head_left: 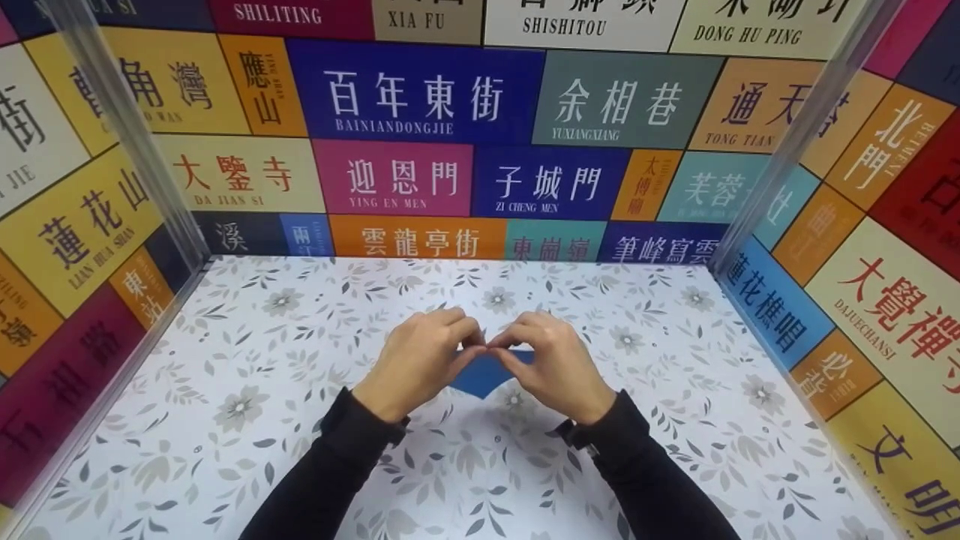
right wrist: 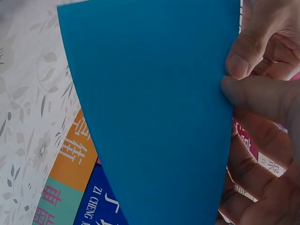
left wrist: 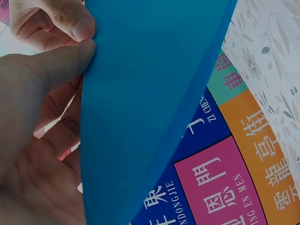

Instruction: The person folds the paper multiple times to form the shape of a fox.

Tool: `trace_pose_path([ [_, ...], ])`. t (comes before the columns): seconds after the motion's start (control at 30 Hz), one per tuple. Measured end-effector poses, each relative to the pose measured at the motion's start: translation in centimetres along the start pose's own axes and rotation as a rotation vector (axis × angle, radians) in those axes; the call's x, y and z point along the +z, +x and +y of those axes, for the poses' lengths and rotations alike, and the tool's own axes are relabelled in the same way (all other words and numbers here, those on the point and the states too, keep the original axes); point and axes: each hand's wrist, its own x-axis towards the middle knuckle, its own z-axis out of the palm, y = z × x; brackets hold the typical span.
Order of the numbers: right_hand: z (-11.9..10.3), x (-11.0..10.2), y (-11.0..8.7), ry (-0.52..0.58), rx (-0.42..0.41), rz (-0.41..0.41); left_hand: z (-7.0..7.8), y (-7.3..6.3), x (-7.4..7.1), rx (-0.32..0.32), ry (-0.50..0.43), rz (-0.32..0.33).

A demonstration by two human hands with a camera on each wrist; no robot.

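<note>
A sheet of blue paper (head_left: 484, 376) is held up between the two hands over the table. My left hand (head_left: 424, 360) pinches its upper edge between thumb and fingers. Right beside it, my right hand (head_left: 559, 364) pinches the same edge, and the two thumb tips nearly meet. In the left wrist view the blue paper (left wrist: 140, 93) hangs down from the left thumb (left wrist: 70, 58). The right wrist view shows the blue paper (right wrist: 150, 108) broad and slightly bowed, gripped at its side by the right thumb (right wrist: 255, 96). From the head view most of the sheet is hidden behind the hands.
Under the hands lies a white table (head_left: 300, 450) with a grey flower and leaf pattern. Panels of coloured place-name signs (head_left: 412, 90) stand at the back and both sides. Clear corner strips (head_left: 780, 157) join the panels.
</note>
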Motion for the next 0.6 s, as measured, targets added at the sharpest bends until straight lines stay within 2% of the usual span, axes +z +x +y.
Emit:
trace_pose_path([
  [0.33, -0.04, -0.61, 0.29, 0.027, 0.004, -0.009, -0.14, 0.04, -0.30, -0.006, -0.069, -0.028],
  [0.6, 0.03, -0.76, 0.33, 0.046, 0.011, -0.014, -0.24, 0.02, -0.61, -0.010, -0.078, -0.047],
])
